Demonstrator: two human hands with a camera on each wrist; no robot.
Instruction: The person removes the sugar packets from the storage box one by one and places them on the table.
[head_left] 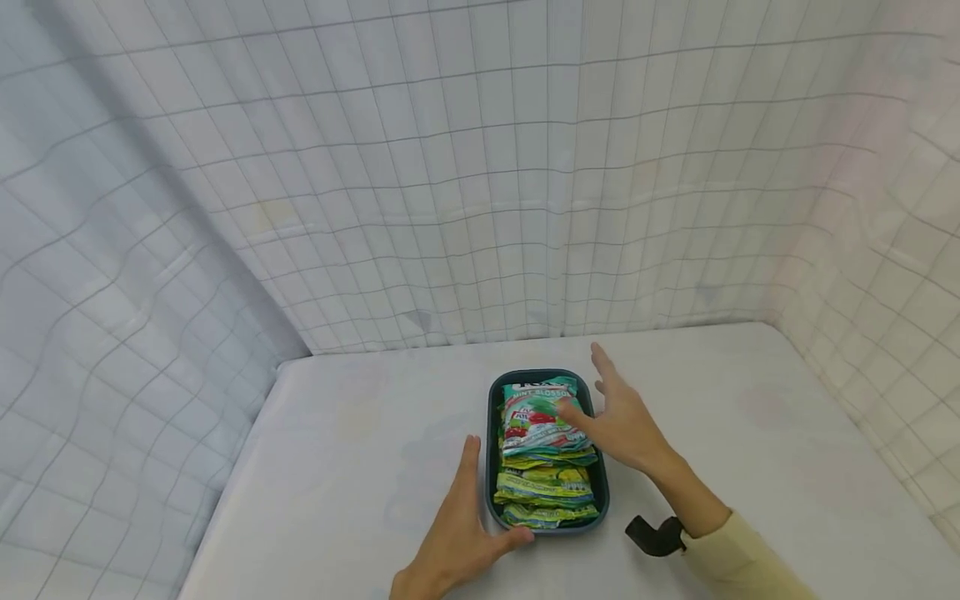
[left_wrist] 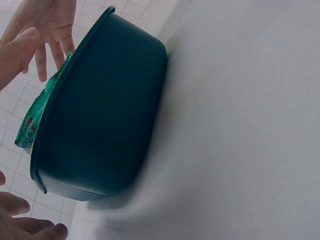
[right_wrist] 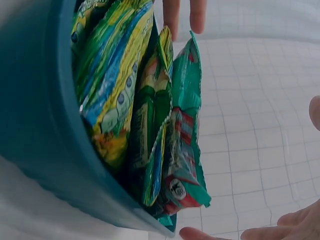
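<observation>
Packet-filled teal tub [head_left: 492, 433] between left hand [head_left: 457, 533] and right hand [head_left: 626, 421].

A white table [head_left: 750, 433] fills the view from nine to three o'clock; a gridded white curtain [head_left: 480, 167] encloses it, rising toward twelve.

A dark teal tub [left_wrist: 100, 115] fills the left half of the left wrist view, standing on the pale counter [left_wrist: 240, 125], its smooth outer wall facing the camera. Beyond its rim, the right hand [left_wrist: 42, 25] spreads its straight fingers [left_wrist: 41, 62] just above the green packets [left_wrist: 42, 107] that poke over the edge. The left hand's own fingers [left_wrist: 30, 230] curl loosely at the bottom corner, just beside the tub's near end.
</observation>
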